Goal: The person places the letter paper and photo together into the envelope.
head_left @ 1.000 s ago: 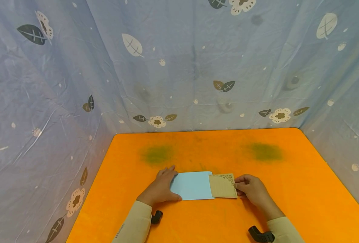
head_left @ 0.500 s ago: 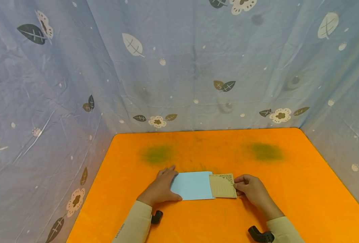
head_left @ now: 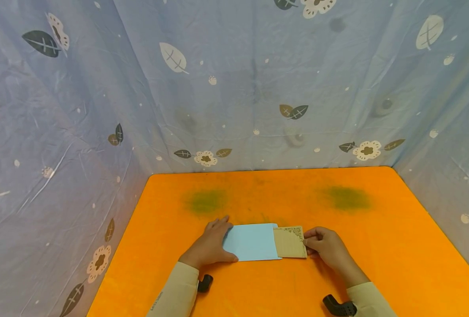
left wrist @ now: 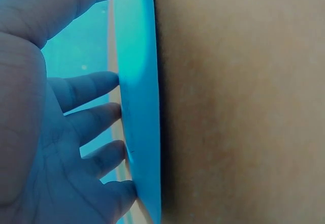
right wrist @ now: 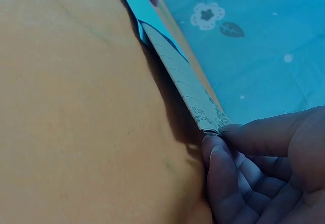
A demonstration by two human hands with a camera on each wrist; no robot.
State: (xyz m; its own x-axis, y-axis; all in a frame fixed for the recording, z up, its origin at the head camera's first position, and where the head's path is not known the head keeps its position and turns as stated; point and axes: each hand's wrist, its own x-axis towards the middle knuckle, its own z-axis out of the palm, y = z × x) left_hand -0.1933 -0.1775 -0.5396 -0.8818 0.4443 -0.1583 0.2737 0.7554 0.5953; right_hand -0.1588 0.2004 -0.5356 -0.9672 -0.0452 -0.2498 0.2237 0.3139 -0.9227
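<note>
A light blue envelope [head_left: 251,242] lies across the orange table, its open end to the right. My left hand [head_left: 214,242] holds its left end, thumb at the near edge and fingers toward the far side. In the left wrist view the fingertips meet the envelope [left wrist: 139,92] along its edge. A folded sheet of tan letter paper [head_left: 290,243] with a dark floral corner sticks out of the opening, its left part hidden inside. My right hand [head_left: 327,246] pinches the paper's right edge between thumb and fingers. Printed lettering shows on the paper [right wrist: 183,79] in the right wrist view.
The orange table [head_left: 274,193] carries two greenish smudges toward the back. A blue-grey curtain [head_left: 234,88] with leaf and flower prints surrounds it at the back and sides. Black curved wrist mounts [head_left: 339,305] sit by both sleeves.
My right hand has moved slightly left, sliding the letter paper a little deeper into the envelope. The left hand and the envelope have stayed nearly still.
</note>
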